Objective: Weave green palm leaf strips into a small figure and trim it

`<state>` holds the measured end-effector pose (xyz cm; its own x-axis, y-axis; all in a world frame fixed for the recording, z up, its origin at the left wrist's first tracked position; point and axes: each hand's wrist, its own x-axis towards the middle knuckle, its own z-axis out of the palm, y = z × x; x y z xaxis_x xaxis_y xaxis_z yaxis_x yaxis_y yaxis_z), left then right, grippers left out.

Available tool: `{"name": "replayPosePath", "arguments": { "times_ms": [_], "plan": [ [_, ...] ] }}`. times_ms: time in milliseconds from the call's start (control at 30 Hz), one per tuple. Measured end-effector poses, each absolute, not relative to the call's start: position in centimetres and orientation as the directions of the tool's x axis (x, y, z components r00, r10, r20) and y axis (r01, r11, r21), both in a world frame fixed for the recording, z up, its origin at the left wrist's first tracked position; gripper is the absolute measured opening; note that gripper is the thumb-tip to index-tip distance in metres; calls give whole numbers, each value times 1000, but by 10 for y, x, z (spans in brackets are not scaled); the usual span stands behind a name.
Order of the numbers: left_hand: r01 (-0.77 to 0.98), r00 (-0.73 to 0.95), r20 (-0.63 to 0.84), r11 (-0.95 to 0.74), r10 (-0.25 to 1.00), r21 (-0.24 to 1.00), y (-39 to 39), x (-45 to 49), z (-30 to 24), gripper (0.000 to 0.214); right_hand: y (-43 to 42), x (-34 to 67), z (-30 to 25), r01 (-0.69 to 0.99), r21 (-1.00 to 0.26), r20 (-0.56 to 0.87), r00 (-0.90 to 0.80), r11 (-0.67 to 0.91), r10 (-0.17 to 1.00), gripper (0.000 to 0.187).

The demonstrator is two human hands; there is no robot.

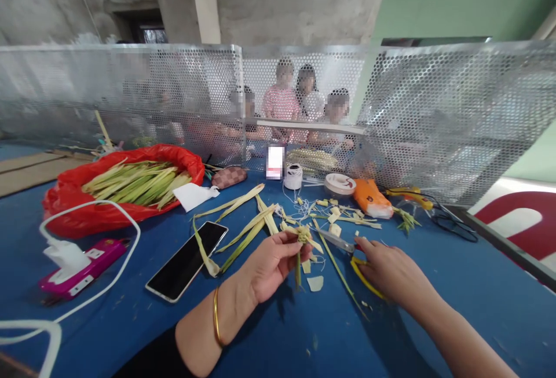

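Observation:
My left hand (271, 262), with a gold bangle on the wrist, pinches a small woven palm-leaf piece (303, 238) by its top, its green stem hanging down. My right hand (391, 271) rests on the blue table (456, 285) over yellow-handled scissors (347, 250), fingers curled on the handles, blades pointing left toward the woven piece. Loose leaf strips (247, 227) and cut scraps lie around both hands.
A red bag of palm leaves (130, 184) sits at left, a black phone (186, 259) and a pink power bank with white cable (78, 265) nearer. Thread spool (293, 176), tape roll (340, 184), orange glue gun (371, 198) stand by the perforated metal screen (434, 112); people sit behind it.

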<state>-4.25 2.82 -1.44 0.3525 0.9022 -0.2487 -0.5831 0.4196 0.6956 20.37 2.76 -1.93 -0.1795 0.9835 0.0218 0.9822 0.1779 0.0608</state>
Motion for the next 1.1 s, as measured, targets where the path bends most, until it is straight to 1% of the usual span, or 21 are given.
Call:
{"name": "replayPosePath", "arguments": {
  "times_ms": [67,100,133,167,200,233,267,300,333,400,467,500,600,700,767,800,833,900,1000,1067,1100],
  "plan": [
    [-614,322,-250,403,913,679,26,-40,-16,17,30,207,-21,984,28,4,-176,176,984,34],
    [-624,307,-250,392,918,676,25,-38,-17,17,30,206,-19,986,-33,33,-164,165,986,30],
    [-630,294,-248,382,923,676,24,-36,-18,18,29,204,-17,977,-138,78,-151,161,985,29],
    [-636,282,-246,373,927,676,23,-34,-20,19,27,199,-15,943,-287,121,-138,167,983,29],
    [-639,275,-242,365,930,677,21,-32,-21,21,24,193,-12,869,-464,152,-112,171,982,32],
    [-640,274,-236,360,932,678,20,-30,-22,23,20,185,-10,738,-653,145,-98,169,985,35],
    [-639,277,-232,359,932,680,19,-28,-24,25,16,176,-9,583,-801,87,-108,134,990,39],
    [-634,286,-227,361,931,684,17,-25,-25,27,12,167,-8,435,-898,25,-108,70,994,42],
    [-624,298,-222,365,929,691,15,-24,-26,28,8,159,-9,320,-947,-6,-94,25,996,42],
    [-596,318,-209,367,925,714,12,-21,-26,30,2,146,-12,170,-985,-39,-78,-26,996,38],
    [-555,333,-196,360,922,750,10,-19,-26,30,-2,139,-15,118,-993,-34,-42,-29,999,36],
    [-530,339,-193,357,921,769,10,-19,-26,29,-2,138,-16,126,-992,-14,-22,-11,1000,35],
    [-451,341,-217,362,914,815,9,-20,-25,30,-2,141,-16,272,-954,131,-1,127,991,26],
    [-388,326,-249,369,912,845,10,-22,-23,30,-3,145,-15,479,-813,337,-75,330,939,18],
    [-354,329,-246,360,912,863,11,-23,-23,30,-3,146,-14,549,-721,426,-132,424,895,18],
    [-344,328,-242,354,913,870,11,-23,-23,30,-3,146,-14,557,-704,442,-143,441,886,19],
    [-342,325,-238,348,915,873,11,-23,-23,30,-3,146,-14,548,-715,434,-139,434,890,18],
    [-358,310,-235,342,921,869,11,-23,-23,30,-1,146,-15,472,-803,357,-106,363,928,17],
    [-394,290,-233,338,928,855,11,-23,-22,31,2,144,-16,253,-955,142,-72,156,987,22],
    [-386,283,-242,341,928,857,11,-22,-22,33,3,142,-17,145,-989,26,-72,36,997,28],
    [-370,281,-254,349,925,861,11,-21,-22,34,3,142,-17,127,-992,6,-65,14,998,29]
  ]
}}
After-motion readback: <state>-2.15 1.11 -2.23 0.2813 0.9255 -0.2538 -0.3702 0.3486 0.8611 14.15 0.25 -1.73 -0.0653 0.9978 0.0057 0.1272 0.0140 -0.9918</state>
